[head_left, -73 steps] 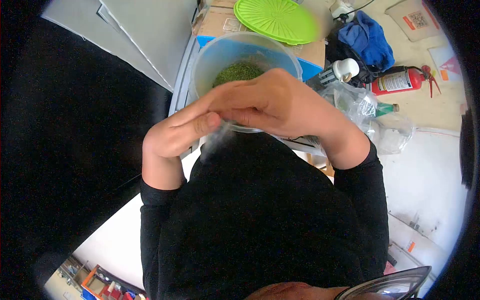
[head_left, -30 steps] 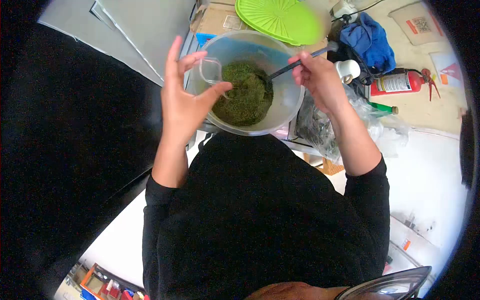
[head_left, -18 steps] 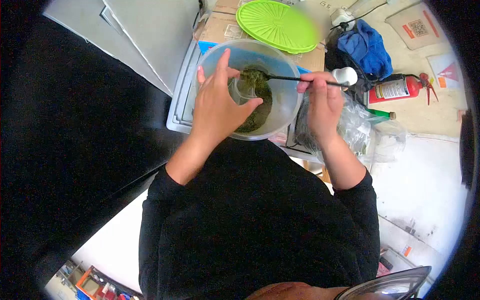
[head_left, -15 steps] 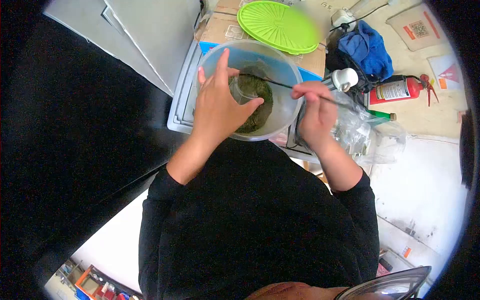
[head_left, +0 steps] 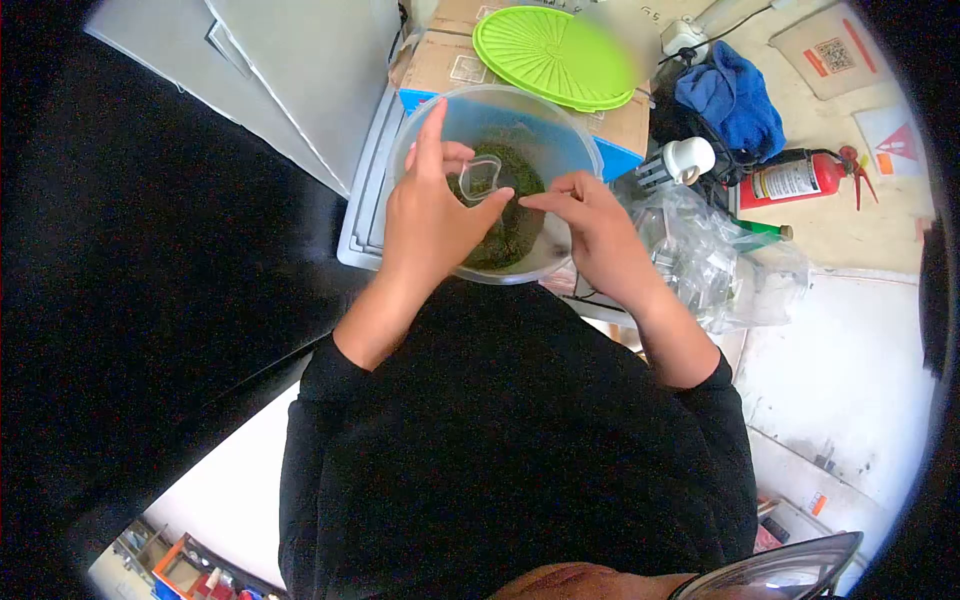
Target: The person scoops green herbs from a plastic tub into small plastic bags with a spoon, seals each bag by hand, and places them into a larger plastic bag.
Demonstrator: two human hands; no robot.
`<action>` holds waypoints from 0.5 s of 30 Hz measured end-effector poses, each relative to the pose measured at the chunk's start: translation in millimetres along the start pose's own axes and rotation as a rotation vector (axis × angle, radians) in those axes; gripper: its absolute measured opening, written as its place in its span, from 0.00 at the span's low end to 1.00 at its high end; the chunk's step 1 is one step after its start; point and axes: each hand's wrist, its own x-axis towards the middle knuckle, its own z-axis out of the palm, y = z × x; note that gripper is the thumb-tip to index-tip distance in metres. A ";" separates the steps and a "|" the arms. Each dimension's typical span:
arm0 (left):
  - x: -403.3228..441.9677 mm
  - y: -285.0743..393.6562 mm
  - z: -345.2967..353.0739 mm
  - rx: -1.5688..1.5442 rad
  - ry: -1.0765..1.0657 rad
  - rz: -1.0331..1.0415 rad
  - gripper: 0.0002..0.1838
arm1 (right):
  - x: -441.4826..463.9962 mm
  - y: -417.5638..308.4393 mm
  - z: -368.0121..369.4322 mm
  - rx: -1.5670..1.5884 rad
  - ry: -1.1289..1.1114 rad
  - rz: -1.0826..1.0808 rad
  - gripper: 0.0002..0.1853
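Note:
Over a translucent round tub (head_left: 575, 150), my left hand (head_left: 430, 210) grips a small clear cup (head_left: 480, 175) between thumb and fingers, its index finger pointing up. Dried green flakes (head_left: 510, 240) lie in the bottom of the tub. To the right of the cup, my right hand (head_left: 597, 232) has its fingers bent and drawn together near my left thumb. What those fingers hold, if anything, is too small to make out. The black spoon does not show.
A green ribbed lid (head_left: 560, 60) lies on a cardboard box (head_left: 445, 55) behind the tub. To the right are a white-capped container (head_left: 690, 158), a blue cloth (head_left: 735, 100), clear plastic bags (head_left: 690, 250), a green bottle (head_left: 762, 229) and a red fire extinguisher (head_left: 800, 180).
My right hand has moved left to the cup, and the black spoon it held has gone from sight. My left hand still holds the cup, after shifting right over the tub.

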 end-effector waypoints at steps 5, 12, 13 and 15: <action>-6.3 24.0 -1.0 -0.111 0.029 0.050 0.51 | 2.6 -24.5 18.2 0.124 0.086 0.240 0.20; -14.6 28.1 14.8 -0.681 -0.203 -0.192 0.15 | -12.1 -25.1 -1.1 0.546 0.218 0.335 0.19; -17.3 34.8 17.4 -0.720 -0.197 -0.186 0.12 | -17.1 -20.9 -3.4 0.647 0.280 0.322 0.17; -23.3 47.3 25.3 -0.801 -0.186 -0.178 0.07 | -28.6 -22.1 -13.3 0.749 0.412 0.351 0.09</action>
